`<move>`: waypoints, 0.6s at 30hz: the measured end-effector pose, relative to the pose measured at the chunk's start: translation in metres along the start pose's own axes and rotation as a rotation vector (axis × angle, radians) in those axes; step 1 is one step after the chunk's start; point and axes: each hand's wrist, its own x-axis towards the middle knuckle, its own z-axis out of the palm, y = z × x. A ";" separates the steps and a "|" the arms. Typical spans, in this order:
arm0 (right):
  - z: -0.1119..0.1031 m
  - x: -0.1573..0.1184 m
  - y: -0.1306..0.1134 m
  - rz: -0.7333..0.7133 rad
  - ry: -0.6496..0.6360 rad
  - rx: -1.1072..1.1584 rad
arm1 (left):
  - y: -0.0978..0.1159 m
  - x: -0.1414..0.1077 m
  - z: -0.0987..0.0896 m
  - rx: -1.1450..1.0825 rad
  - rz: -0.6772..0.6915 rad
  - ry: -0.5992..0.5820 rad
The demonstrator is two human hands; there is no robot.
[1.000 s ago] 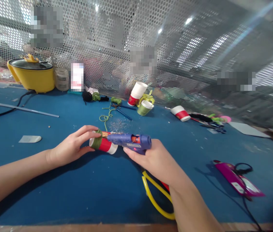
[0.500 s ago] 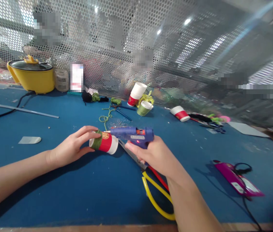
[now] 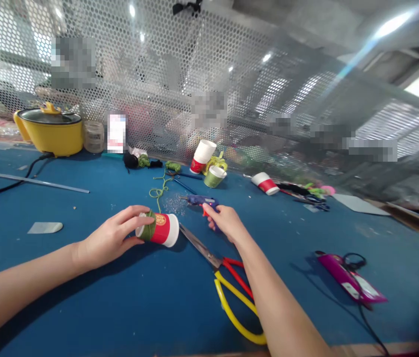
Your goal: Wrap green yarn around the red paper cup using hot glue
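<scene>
My left hand [image 3: 115, 235] is closed around the base end of a red and white paper cup [image 3: 164, 229], which lies tilted on its side. Green yarn [image 3: 149, 229] is wound round that end, and a loose strand runs back across the table. In my right hand [image 3: 224, 220] is a blue hot glue gun [image 3: 202, 200], its nozzle pointing left, beyond the cup and apart from it. Large scissors [image 3: 209, 258] with red and yellow handles lie between the cup and my right forearm, which hides part of the handles.
At the back stand a yellow electric pot [image 3: 55, 134], a jar [image 3: 93, 137], a phone [image 3: 116, 133], stacked paper cups [image 3: 202, 156] and a green-wrapped cup [image 3: 215, 176]. Another cup [image 3: 265, 183] lies on its side. A purple packet [image 3: 350, 277] with a black cord lies right. Perforated metal panels border the table.
My right hand has carried the glue gun away from the cup, back over the table, uncovering more of the scissors. My left hand still holds the cup. The view has tilted up slightly.
</scene>
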 end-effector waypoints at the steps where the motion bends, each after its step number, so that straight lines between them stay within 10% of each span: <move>1: 0.000 0.002 0.002 0.004 0.014 -0.051 | 0.000 0.000 0.000 0.002 0.004 -0.002; 8: -0.003 -0.009 -0.020 -0.113 0.177 -0.255 | 0.002 -0.001 0.003 0.072 0.078 0.008; 13: 0.010 -0.039 -0.073 -0.430 -0.308 0.012 | 0.008 0.000 -0.003 0.218 0.257 0.013; 18: 0.027 -0.046 -0.090 -0.369 -0.589 0.163 | 0.017 0.004 -0.011 0.334 0.416 -0.025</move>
